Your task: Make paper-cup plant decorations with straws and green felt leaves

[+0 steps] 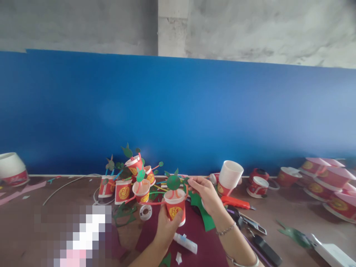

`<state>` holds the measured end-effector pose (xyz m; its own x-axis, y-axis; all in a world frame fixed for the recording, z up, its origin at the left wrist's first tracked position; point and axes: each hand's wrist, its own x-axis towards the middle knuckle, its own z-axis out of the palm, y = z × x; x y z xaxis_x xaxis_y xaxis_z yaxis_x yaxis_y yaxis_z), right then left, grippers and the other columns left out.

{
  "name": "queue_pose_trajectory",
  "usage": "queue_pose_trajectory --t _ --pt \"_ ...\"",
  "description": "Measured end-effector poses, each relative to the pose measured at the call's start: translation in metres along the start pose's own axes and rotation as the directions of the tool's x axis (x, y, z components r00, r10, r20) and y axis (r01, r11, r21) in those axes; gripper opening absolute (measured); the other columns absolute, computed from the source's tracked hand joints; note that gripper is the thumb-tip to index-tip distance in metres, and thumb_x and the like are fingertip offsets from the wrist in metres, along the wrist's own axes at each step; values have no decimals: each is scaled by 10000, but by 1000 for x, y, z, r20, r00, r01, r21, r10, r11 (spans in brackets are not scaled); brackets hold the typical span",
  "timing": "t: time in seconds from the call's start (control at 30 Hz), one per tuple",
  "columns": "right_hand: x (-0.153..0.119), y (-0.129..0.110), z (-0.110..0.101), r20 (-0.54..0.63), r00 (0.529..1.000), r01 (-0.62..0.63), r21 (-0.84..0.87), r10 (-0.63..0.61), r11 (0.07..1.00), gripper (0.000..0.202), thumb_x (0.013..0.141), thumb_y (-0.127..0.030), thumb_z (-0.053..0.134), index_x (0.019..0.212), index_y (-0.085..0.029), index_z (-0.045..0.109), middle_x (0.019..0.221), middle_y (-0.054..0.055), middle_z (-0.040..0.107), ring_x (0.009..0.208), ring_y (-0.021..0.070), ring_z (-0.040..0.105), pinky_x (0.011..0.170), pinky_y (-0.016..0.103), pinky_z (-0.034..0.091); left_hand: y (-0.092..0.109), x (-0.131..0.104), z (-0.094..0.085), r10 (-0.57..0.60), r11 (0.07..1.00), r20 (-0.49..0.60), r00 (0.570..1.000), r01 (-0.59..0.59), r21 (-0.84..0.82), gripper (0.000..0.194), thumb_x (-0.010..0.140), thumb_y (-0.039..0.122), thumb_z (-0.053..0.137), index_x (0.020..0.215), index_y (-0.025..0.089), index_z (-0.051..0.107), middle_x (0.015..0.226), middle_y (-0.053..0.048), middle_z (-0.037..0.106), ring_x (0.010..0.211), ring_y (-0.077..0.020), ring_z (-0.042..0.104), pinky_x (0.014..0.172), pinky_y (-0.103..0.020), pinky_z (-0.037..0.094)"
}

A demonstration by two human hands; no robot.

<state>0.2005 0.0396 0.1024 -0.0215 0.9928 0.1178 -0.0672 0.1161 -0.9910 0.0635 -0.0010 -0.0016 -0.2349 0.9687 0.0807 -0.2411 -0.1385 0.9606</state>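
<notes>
My left hand (pixel 166 227) is wrapped round a red and white paper cup (pixel 174 203) with a yellow emblem, held upright. Out of the cup rises a green paper cutout (pixel 173 182) with pointed tips, and red straws stick out at its sides. My right hand (pixel 205 191) pinches a small dark green paper disc (pixel 187 181) at the top of the right-hand straw. Beneath the hands lie a dark red sheet (pixel 207 244), a white glue tube (pixel 185 243) and green paper (pixel 207 218). Similar decorated cups (pixel 141 190) cluster on the left.
A stack of paper cups (pixel 230 174) stands right of my hands, near an orange utility knife (pixel 236 202). Scissors (pixel 297 237), a black key fob (pixel 265 246) and a tape roll (pixel 145 212) lie on the table. Several cups with pink tops (pixel 330 174) sit far right. A blue partition (pixel 178 111) stands behind.
</notes>
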Motion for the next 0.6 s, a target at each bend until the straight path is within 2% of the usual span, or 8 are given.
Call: queue_pose_trajectory --t 0.1,0.27,0.43,0.6 --pt "0 1 2 3 1000 4 -33 -4 999 315 652 -447 716 722 -141 687 615 18 617 557 120 498 540 236 377 -5 -1 0 19 999 90 996 -15 -50 470 628 316 693 1048 170 540 1017 -101 675 934 -267 638 829 -379 506" --pt "0 0 5 55 998 12 -68 -9 998 330 663 -416 697 828 -131 707 712 36 654 624 142 527 567 245 393 -8 -3 -1 22 998 131 991 -14 -56 532 626 341 703 1086 140 529 1062 -139 652 979 -275 619 855 -373 486" --pt "-1 2 4 96 994 66 -178 -50 982 254 736 -375 621 755 -128 679 613 0 589 551 105 459 522 228 347 -6 -5 1 8 998 151 989 1 -56 545 607 334 714 1083 144 530 1054 -141 653 966 -274 620 854 -375 481" --pt "0 8 6 54 990 142 -247 -133 959 209 748 -345 591 707 -149 650 581 -5 574 531 113 461 501 229 349 1 -7 2 6 998 209 978 7 -59 509 621 334 715 1061 143 546 1033 -139 663 956 -273 624 854 -381 478"
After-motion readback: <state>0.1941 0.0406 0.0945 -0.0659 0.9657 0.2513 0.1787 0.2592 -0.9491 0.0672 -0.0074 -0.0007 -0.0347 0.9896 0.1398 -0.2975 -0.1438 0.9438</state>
